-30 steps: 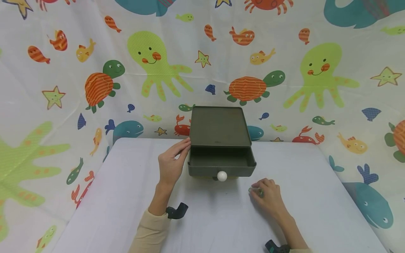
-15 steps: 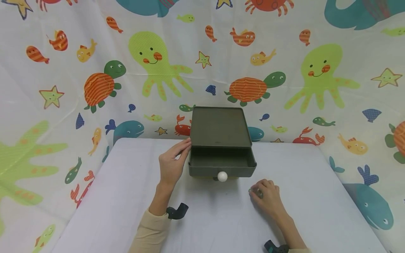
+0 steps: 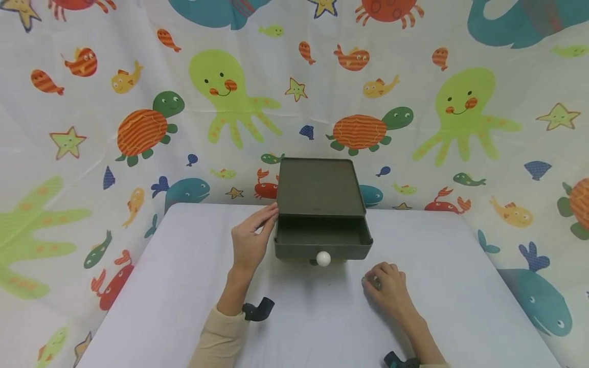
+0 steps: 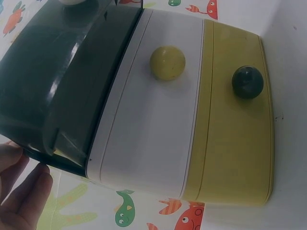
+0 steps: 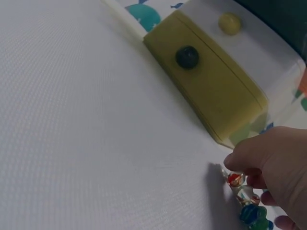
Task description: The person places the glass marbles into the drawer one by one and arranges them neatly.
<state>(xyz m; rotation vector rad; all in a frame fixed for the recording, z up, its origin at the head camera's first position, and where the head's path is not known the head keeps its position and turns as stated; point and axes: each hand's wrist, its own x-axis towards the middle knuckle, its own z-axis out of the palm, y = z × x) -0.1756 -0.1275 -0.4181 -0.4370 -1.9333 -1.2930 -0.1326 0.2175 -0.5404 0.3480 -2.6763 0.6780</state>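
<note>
A small chest of drawers (image 3: 319,186) stands at the back of the table, its dark green top drawer (image 3: 299,251) pulled out and showing a bare inside. That drawer has a white knob (image 3: 323,258). Below it, the left wrist view shows a white drawer (image 4: 144,129) and a yellow drawer (image 4: 235,153), both closed. My left hand (image 3: 248,243) touches the left side of the chest with straight fingertips, level with the top drawer. To the right and in front of the chest, my right hand (image 3: 390,287) pinches a string of coloured glass beads (image 5: 249,214) low over the table.
A white cloth covers the table (image 3: 184,286). Behind and beside it hangs a curtain (image 3: 294,122) printed with sea animals. Dark wrist cameras, such as the left one (image 3: 258,309), stick out from both wrists.
The head view has tilted slightly upward. Less green shows between the fingers of my right hand. Both hands and the chest otherwise stay where they were.
</note>
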